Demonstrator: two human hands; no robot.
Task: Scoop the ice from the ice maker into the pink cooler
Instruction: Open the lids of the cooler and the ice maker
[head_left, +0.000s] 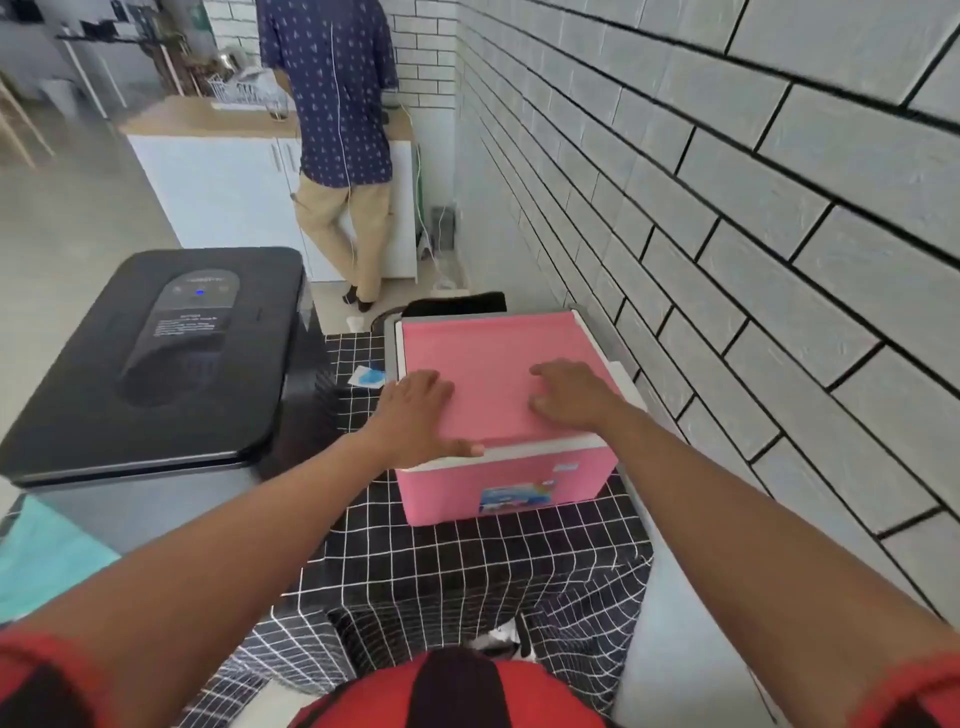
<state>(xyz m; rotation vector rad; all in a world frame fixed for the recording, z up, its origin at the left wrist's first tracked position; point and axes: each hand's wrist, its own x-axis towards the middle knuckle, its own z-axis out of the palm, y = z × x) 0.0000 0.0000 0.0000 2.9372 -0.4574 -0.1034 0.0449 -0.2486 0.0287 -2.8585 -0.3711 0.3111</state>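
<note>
**Pink cooler closed, both hands laid on its lid**

Pink plastic is seen at the centre: the pink cooler is placed on a table covered with a black cloth with white grid lines, close to a white tiled wall. Its lid is shut. The left hand is rested flat on the near left corner of the lid, with fingers spread and the thumb laid along the front edge. The right hand is rested on the right part of the lid, its fingers slightly bent; nothing is held by either hand. The ice maker, black on top with a small blue light, is placed just beside the cooler on the left, and its cover is closed. A second person in a blue patterned shirt is seen standing at a white counter in the background.
</note>
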